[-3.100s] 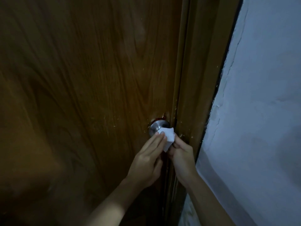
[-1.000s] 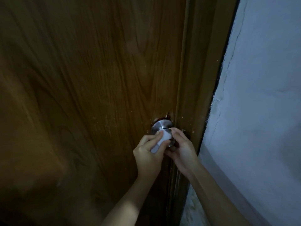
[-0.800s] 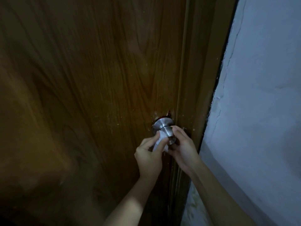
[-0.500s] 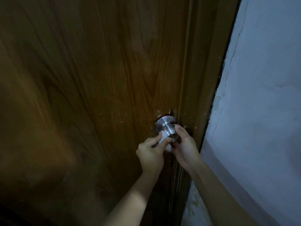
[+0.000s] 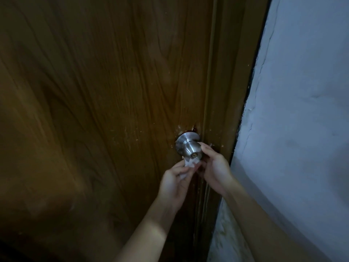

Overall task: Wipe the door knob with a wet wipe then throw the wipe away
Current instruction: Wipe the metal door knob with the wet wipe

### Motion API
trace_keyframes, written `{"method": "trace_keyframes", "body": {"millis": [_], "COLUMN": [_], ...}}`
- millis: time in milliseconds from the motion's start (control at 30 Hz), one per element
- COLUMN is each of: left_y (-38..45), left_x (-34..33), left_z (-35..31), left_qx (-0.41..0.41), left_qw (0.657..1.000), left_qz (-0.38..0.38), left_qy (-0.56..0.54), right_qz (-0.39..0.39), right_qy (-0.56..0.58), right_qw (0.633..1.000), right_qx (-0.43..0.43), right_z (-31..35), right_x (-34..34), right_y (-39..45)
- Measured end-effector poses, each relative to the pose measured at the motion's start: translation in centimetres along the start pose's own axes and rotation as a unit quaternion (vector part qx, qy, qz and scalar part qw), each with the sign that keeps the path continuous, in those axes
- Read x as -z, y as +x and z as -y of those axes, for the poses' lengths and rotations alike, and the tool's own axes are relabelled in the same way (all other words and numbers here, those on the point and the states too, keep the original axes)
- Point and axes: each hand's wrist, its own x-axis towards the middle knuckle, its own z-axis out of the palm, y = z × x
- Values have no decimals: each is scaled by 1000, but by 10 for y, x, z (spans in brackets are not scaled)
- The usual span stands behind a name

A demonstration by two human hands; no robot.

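Observation:
A round brushed-steel door knob [image 5: 188, 146] with a keyhole in its face sticks out of the brown wooden door [image 5: 105, 103], close to its right edge. A crumpled white wet wipe [image 5: 189, 163] is pressed against the knob's underside. My left hand [image 5: 174, 183] pinches the wipe from below. My right hand [image 5: 215, 165] is at the knob's right side, its index fingertip touching the knob and its lower fingers at the wipe's right end. The top and face of the knob are bare.
The brown door frame [image 5: 226, 91] runs down just right of the knob. A pale, rough plastered wall [image 5: 298, 110] fills the right side. The scene is dim.
The wipe has slid from the knob's face and left side down to its underside. My left hand dropped lower with it. The keyhole face is now uncovered.

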Motion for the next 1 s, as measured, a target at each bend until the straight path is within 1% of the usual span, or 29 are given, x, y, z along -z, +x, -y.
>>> {"method": "trace_keyframes", "body": {"millis": [67, 167, 200, 333, 433, 533, 567, 600, 633, 667, 700, 733, 767, 800, 867, 933, 967, 1000], "left_y": [1, 4, 4, -1, -2, -1, -1, -2, -2, -3, -1, 4, 11, 18, 33, 40, 41, 42], "left_x": [4, 2, -1, -11, -10, -3, 0, 3, 6, 8, 9, 9, 6, 4, -3, -4, -1, 5], "left_z": [-7, -12, -11, 3, 4, -7, -12, -16, -22, -27, -32, -37, -42, -45, -51, -60, -65, -69], "left_qx": [-21, -58, -58, -27, -37, -78, -106, -153, -226, -317, -407, -475, -511, -519, -484, -446, -428, -413], "left_qw": [998, 984, 982, 991, 991, 981, 973, 957, 922, 857, 769, 672, 578, 495, 339, 170, 101, 55], "left_qz": [-21, -73, -70, -20, -34, -87, -107, -120, -127, -124, -108, -74, -29, 17, 75, 83, 78, 73], "left_qy": [62, 151, 164, 130, 123, 155, 175, 215, 287, 386, 481, 563, 635, 697, 803, 875, 895, 906], "right_qz": [5, 4, 2, 12, 13, 21, 16, 8, 1, -2, -2, 0, 4, 7, 6, 4, 6, 8], "right_qy": [-4, -7, -11, -44, -61, -55, -55, -57, -61, -65, -68, -69, -71, -74, -84, -93, -95, -96], "right_qw": [1000, 1000, 1000, 999, 998, 998, 998, 998, 997, 997, 997, 997, 997, 997, 996, 995, 995, 995], "right_qx": [4, 10, 13, 22, 30, 35, 37, 38, 39, 39, 37, 35, 33, 32, 32, 33, 32, 32], "right_z": [-1, -2, -2, -4, -4, -3, -4, -4, -5, -6, -7, -8, -8, -8, -5, -4, -4, -5], "right_x": [0, -2, -2, -3, -3, -3, -4, -4, -4, -5, -4, -4, -3, -3, -1, 0, 0, 0], "right_y": [0, -2, -2, -4, -5, -5, -5, -6, -6, -6, -6, -6, -7, -7, -6, -6, -5, -5]}}
